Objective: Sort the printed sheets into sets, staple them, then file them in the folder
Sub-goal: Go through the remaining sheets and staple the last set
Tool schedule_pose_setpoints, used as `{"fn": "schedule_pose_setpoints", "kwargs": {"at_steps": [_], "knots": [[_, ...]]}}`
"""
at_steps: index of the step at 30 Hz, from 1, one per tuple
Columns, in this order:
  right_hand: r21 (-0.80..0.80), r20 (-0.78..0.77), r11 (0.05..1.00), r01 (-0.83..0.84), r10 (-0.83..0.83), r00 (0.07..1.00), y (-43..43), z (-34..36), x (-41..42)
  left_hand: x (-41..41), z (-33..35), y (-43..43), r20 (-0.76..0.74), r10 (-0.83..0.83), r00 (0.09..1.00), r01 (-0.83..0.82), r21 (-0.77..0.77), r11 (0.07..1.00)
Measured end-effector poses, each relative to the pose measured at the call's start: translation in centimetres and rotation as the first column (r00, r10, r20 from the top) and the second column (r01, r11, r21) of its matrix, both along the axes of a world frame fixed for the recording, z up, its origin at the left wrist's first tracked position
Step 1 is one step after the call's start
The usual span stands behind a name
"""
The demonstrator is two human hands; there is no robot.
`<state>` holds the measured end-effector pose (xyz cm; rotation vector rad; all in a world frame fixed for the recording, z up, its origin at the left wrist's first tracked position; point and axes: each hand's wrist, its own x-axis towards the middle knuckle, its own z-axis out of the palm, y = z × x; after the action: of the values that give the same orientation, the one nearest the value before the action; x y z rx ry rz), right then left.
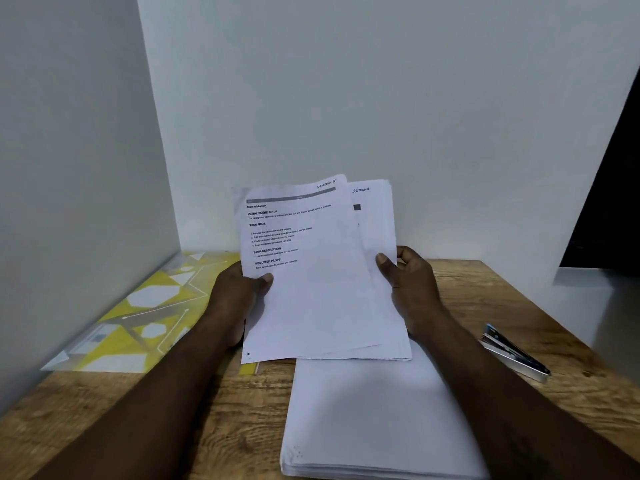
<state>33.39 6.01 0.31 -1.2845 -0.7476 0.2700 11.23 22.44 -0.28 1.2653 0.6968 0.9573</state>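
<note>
Pinching the fanned sheets (322,299) with left hand (239,292) and right hand (412,289) above the stack (374,417), I judge sorting underway, stapler (516,353) and folder (145,306) not yet used.

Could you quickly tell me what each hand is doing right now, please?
Left hand: closed, pinching the printed sheets at their left edge.
Right hand: closed, gripping the same sheets' right edge.

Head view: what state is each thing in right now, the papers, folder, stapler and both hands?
Held sheets: raised off the table, fanned apart.
Stack: lying flat on the table, blank side up.
Folder: lying flat on the table, untouched.
Stapler: lying on the table, untouched.
Left hand: grips the front sheet's left edge.
Right hand: grips the held sheets' right edge.
</note>
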Motion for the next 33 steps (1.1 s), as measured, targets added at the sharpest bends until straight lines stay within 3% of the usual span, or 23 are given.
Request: {"fn": "schedule_pose_setpoints", "kwargs": {"at_steps": [33], "knots": [[-0.012, -0.016, 0.999, -0.033, 0.033, 0.999, -0.12, 0.43, -0.13, -0.3, 0.52, -0.43, 0.048, -0.055, 0.997, 0.056, -0.024, 0.998]]}}
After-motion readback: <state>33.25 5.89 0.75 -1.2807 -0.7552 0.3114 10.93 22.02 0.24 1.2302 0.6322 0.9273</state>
